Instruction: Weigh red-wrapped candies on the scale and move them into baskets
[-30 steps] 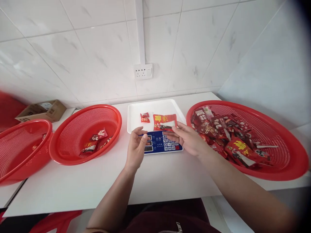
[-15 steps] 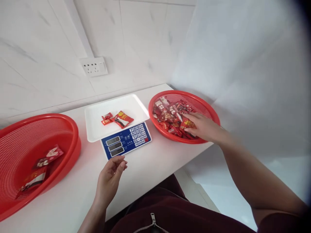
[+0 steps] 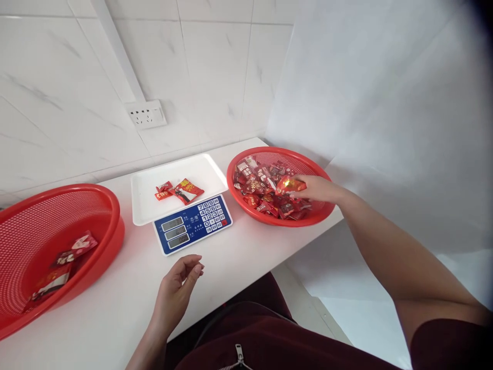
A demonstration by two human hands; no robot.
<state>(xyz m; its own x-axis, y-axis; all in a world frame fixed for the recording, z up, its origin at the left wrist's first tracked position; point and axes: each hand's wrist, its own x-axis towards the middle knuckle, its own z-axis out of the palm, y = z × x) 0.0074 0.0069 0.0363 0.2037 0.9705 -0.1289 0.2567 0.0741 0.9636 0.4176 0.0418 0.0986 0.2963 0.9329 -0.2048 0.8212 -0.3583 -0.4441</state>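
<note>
My right hand [image 3: 316, 188] is closed on a shiny red-and-gold candy packet [image 3: 289, 185], just above the pile in the right red basket [image 3: 333, 191]. Several wrapped candies [image 3: 265, 177] in red, pink and brown fill that basket. My left hand [image 3: 177, 288] hovers near the table's front edge, below the scale, with loosely curled fingers and a gap at the thumb; no object shows in it. On the scale's white tray [image 3: 144, 180] lie a larger red packet [image 3: 188, 191] and smaller red candies [image 3: 164, 190]. The blue scale panel [image 3: 194, 224] faces me.
At the left stands a second red basket [image 3: 111, 226] with a few packets [image 3: 73, 252] inside. All stand on a white table [image 3: 131, 303]. Behind is a tiled wall with a socket [image 3: 145, 114]; white sheeting [image 3: 370, 103] hangs at the right.
My right hand has closed on the red-and-gold packet and lifted it slightly from the pile. My left hand has stayed almost still. The view has shifted slightly.
</note>
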